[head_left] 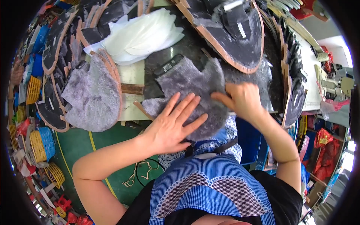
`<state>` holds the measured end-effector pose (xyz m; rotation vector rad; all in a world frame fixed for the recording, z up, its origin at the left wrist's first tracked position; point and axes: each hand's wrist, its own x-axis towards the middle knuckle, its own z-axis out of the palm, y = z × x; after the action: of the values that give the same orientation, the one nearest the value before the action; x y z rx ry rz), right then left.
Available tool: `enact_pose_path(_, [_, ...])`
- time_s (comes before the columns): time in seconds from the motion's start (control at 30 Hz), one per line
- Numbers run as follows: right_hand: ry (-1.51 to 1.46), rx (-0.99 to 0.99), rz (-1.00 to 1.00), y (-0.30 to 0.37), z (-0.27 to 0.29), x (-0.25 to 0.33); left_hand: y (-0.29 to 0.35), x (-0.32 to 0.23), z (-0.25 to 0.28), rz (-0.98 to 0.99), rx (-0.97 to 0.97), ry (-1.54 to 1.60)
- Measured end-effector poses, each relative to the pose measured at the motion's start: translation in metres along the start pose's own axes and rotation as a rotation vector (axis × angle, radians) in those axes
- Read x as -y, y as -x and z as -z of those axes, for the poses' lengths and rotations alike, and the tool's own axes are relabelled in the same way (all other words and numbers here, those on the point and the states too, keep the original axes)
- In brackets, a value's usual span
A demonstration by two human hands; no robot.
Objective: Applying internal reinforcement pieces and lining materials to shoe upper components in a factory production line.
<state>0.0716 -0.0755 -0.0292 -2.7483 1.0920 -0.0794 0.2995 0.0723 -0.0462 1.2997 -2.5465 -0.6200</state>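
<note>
- While facing the desk (133, 74), spreads the left hand (168, 129) flat on a grey plush cutout (191, 77), palm down and with fingers wide apart.
- Bends the right hand (242, 98) over the right edge of the cutout, with thumb stretched toward the plush and the other fingers curled; cannot tell whether gripping the material or only touching it.
- Has the cutout fur side up at the near edge of the desk, partly overhanging toward the blue checked apron (210, 191), with a short black strip (168, 65) at its upper left.
- To the left, shows a second grey plush piece (92, 97) beside tan-edged layers.
- Beyond, shows fanned translucent white sheets (144, 35) and a large black panel (242, 47) with a tan border.
- To the right, shows a row of dark tan-edged pieces (294, 90).
- Farther out, shows green floor (80, 150) with yellow lines, a yellow basket (33, 90) at left and red plastic bags (328, 153) at right.
</note>
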Motion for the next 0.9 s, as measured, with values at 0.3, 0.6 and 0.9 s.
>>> enact_pose_path(0.3, [-0.479, -0.127, -0.123, -0.011, 0.011, -0.035, 0.002, 0.005, -0.025, -0.03, -0.319, -0.327])
enact_pose_path(0.6, [-1.872, 0.164, -0.41, 0.023, 0.019, -0.051, 0.002, -0.021, -0.007, 0.121, -0.199, -0.198])
enact_pose_path(0.9, [-1.34, 0.079, -0.34, 0.022, 0.004, -0.034, -0.005, -0.029, -0.026, 0.19, -0.525, -0.048])
